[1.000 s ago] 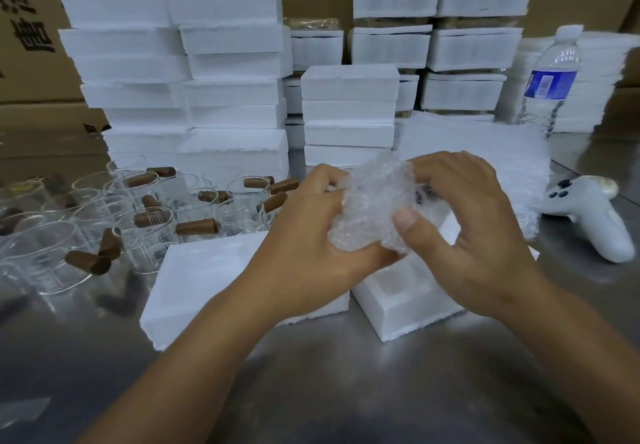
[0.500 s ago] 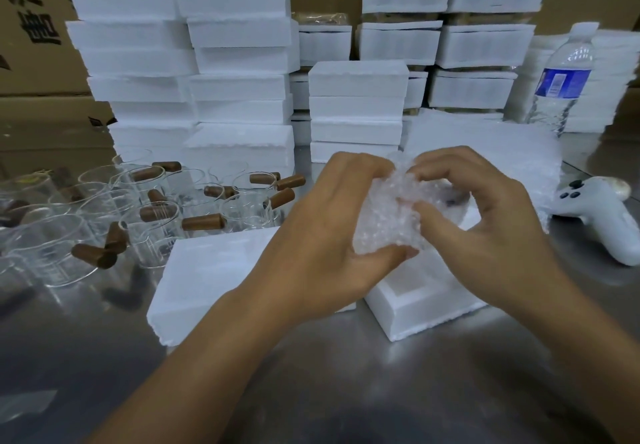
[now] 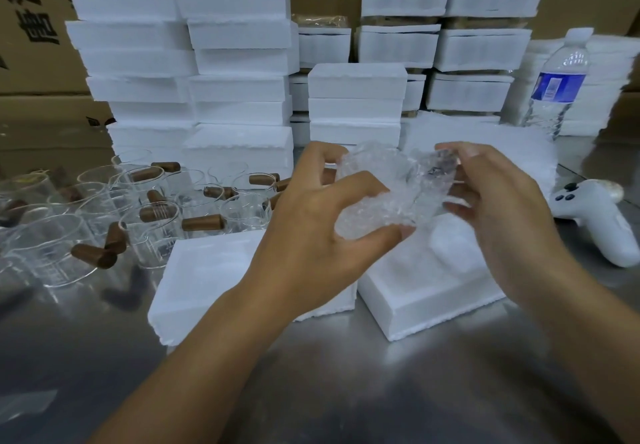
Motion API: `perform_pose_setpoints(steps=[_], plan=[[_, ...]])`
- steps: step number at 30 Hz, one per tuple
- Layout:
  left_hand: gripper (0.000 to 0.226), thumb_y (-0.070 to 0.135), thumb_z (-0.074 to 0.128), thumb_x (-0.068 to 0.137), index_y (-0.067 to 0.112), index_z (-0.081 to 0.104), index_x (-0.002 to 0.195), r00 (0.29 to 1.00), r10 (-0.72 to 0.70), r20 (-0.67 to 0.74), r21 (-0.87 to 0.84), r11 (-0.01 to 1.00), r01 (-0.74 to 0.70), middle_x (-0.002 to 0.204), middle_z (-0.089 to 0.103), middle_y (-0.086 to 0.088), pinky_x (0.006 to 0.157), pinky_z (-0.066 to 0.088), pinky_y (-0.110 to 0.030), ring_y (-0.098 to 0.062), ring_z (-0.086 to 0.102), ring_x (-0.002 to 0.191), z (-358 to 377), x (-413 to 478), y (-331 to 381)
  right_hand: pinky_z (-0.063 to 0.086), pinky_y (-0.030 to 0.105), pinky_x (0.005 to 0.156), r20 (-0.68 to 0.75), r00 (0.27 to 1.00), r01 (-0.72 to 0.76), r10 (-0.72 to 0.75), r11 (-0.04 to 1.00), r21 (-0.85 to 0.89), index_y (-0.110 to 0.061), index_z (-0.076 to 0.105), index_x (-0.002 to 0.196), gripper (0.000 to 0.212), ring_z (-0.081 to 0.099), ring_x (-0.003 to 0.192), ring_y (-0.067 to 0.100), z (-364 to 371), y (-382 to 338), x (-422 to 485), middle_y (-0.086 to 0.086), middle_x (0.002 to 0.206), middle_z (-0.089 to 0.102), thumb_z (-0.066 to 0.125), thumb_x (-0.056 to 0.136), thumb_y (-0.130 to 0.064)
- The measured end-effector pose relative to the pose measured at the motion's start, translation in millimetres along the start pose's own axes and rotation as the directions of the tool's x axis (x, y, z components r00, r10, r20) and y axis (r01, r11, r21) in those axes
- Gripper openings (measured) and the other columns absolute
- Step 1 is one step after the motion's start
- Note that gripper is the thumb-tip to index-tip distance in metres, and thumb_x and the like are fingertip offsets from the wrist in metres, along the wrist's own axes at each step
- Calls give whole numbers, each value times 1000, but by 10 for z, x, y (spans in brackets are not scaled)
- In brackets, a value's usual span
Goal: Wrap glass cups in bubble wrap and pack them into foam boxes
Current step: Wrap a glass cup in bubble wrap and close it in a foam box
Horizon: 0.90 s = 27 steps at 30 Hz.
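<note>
A glass cup bundled in clear bubble wrap is held in the air above an open foam box. My left hand grips the bundle from the left, thumb underneath and fingers over its top. My right hand holds its right end with curled fingers. A foam lid lies flat to the left of the box. Several bare glass cups with brown wooden handles stand on the left of the steel table. A stack of bubble wrap sheets lies behind my hands.
Stacks of white foam boxes fill the back of the table, with cardboard cartons behind. A water bottle stands at the back right. A white game controller lies at the right edge.
Both hands lifted the wrapped bundle slightly and spread apart around it. The right thumb has come off the front of the wrap, and the view has shifted a little.
</note>
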<state>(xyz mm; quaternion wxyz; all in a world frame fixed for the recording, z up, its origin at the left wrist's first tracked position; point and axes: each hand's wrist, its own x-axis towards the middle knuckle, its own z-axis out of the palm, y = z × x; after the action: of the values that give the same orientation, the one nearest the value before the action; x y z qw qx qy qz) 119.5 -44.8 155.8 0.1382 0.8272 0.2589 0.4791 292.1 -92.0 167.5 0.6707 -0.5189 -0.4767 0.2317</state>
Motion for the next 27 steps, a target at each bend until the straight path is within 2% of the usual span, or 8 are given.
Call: perform_pose_setpoints(steps=[2, 6, 9, 13, 17, 21, 24, 27], plan=[[30, 47, 73, 71, 27, 71, 93, 1000, -5, 18, -21, 1000, 6, 112, 43, 7, 78, 39, -3, 0, 51, 96, 10, -4, 12, 49, 37, 85, 77, 991, -117, 108, 985, 126, -23, 66, 94, 14, 64, 83, 18, -21, -15, 19, -1, 89, 69, 54, 90, -29], [22, 46, 72, 71, 34, 69, 89, 996, -35, 79, -65, 997, 40, 114, 41, 9, 81, 41, -8, -6, 53, 100, 10, -9, 20, 50, 37, 80, 135, 982, -157, 131, 965, 209, -19, 67, 92, 32, 59, 82, 21, -50, -40, 7, 2, 86, 66, 63, 67, -38], [17, 53, 70, 72, 47, 60, 84, 983, -72, 170, -77, 993, 86, 114, 36, 17, 85, 35, -4, 5, 43, 106, -3, -13, 29, 50, 38, 82, 173, 973, -184, 153, 967, 175, -20, 67, 81, 20, 59, 81, 22, -66, -35, 14, 2, 82, 65, 63, 73, -37], [42, 60, 70, 69, 54, 52, 106, 960, -113, 258, -112, 983, 146, 117, 39, 24, 84, 32, 3, 12, 40, 112, -23, -2, 76, 55, 33, 73, 105, 975, -211, 196, 963, 167, -16, 67, 71, 22, 65, 69, 17, -85, -35, 51, 3, 74, 67, 57, 90, -22], [73, 45, 78, 63, 61, 38, 123, 932, -142, 335, -384, 882, 273, 115, 48, 32, 84, 47, -9, 9, 55, 108, -67, 39, 84, 51, 17, 50, -24, 959, -271, 284, 934, 235, -18, 72, 51, 46, 64, 52, 5, -169, -71, 91, -5, 58, 68, 53, 93, -17], [47, 33, 78, 68, 39, 57, 109, 946, -176, 273, -384, 882, 275, 97, 61, 17, 81, 55, -26, -8, 66, 91, -62, 59, 32, 52, 17, 48, -43, 938, -330, 344, 923, 196, -21, 71, 46, 51, 62, 48, 3, -235, -58, 118, -8, 53, 66, 53, 94, -18], [28, 27, 79, 73, 32, 61, 93, 940, -166, 297, -356, 894, 271, 79, 64, 11, 76, 54, -26, -10, 64, 78, -43, 53, 0, 51, 17, 46, -59, 920, -372, 387, 911, 181, -13, 67, 66, 30, 61, 44, 5, -222, -27, 117, -5, 52, 66, 55, 93, -17], [29, 46, 77, 68, 32, 60, 87, 929, -180, 322, -332, 898, 289, 72, 67, 8, 73, 50, -23, -12, 62, 73, -65, 52, -27, 53, 19, 49, -58, 912, -398, 406, 910, 120, -8, 64, 76, 21, 62, 48, 9, -224, 19, 130, 1, 63, 69, 57, 92, -20]])
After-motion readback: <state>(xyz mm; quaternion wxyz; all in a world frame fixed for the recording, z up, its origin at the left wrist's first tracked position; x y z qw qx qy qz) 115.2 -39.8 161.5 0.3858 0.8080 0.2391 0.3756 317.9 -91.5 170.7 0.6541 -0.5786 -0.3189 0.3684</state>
